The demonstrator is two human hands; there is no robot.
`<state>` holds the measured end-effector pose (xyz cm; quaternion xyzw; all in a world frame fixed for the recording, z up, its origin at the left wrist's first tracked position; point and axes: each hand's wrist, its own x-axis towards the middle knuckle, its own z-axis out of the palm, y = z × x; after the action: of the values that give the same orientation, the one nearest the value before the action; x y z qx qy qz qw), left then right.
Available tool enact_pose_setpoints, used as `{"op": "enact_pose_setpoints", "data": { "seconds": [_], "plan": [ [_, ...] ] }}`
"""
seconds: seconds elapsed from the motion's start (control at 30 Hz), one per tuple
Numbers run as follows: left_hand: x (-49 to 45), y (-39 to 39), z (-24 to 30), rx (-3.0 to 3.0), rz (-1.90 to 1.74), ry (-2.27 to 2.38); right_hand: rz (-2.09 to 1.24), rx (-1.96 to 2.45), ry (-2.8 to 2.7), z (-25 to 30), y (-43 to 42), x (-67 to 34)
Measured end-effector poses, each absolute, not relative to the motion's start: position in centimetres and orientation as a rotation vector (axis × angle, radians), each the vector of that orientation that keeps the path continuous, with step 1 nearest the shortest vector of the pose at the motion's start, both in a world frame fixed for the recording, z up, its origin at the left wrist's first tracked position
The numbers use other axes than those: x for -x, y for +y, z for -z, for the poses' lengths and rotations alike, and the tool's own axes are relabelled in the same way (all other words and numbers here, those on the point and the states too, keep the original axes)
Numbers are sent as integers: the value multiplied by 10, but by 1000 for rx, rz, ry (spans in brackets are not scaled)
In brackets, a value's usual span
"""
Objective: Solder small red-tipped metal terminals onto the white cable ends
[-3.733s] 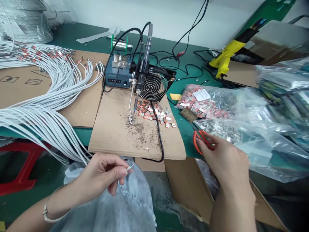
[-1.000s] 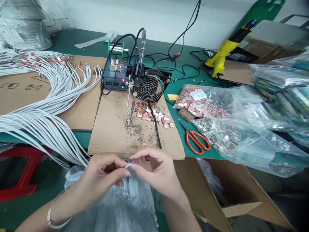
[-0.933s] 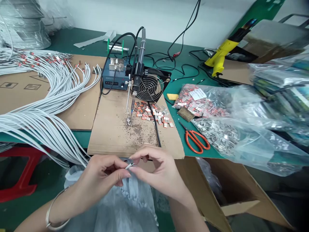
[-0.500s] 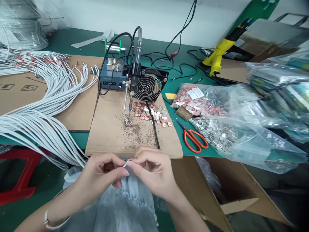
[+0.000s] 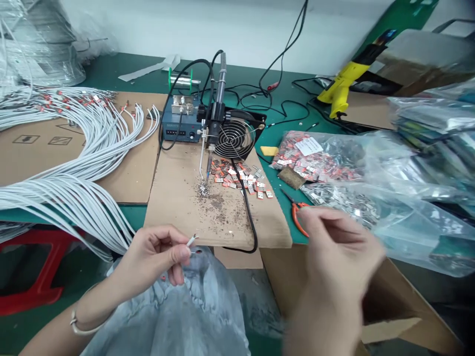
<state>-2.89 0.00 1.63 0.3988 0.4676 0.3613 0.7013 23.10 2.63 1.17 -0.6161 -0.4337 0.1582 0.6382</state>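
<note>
My left hand [image 5: 158,254] is closed, with the end of a white cable [image 5: 191,241] pinched between thumb and forefinger. Fine bare wires stick out of the cable's tip. Away to the right, my right hand [image 5: 339,252] is smeared by motion, its fingers curled. It overlaps the handles of the orange-handled scissors [image 5: 296,217], and whether it touches them or holds anything cannot be seen. Behind my hands a soldering iron [image 5: 217,106] stands in a holder, tip down, over the cardboard sheet [image 5: 174,207]. Orange and silver USB connectors [image 5: 256,184] lie beside the tip.
A bundle of white cables [image 5: 92,148] covers the left side. A blue soldering station [image 5: 180,127], a fan [image 5: 234,138] and a solder spool [image 5: 180,80] stand behind. Bags of connectors [image 5: 315,160] lie right, near a yellow heat gun [image 5: 343,84]. An open carton [image 5: 282,282] sits below.
My right hand has left the cable end and moved right, over the scissors. My left hand keeps its pinch on the cable, whose bare wires now show. The view has shifted slightly.
</note>
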Motion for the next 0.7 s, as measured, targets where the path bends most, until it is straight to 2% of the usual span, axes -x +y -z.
{"op": "enact_pose_setpoints", "data": {
  "seconds": [0.1,0.17,0.27,0.43,0.6,0.7],
  "plan": [
    [29,2,-16,-917,-782,1056,-29,2087,-1422,-13,35,-291],
    [27,1,-16,-915,-766,1064,-68,2242,-1671,-9,41,-317],
    [22,-1,-17,-906,-734,1061,-144,2243,-1796,-1,45,-332],
    [22,-5,-16,-944,-734,1035,-215,1967,-2084,0,44,-334],
    [21,-6,-13,-968,-746,1010,-121,2061,-2018,-16,29,-314],
    [20,-5,-14,-965,-740,1014,-289,1829,-1932,-25,5,-283]
  ]
}}
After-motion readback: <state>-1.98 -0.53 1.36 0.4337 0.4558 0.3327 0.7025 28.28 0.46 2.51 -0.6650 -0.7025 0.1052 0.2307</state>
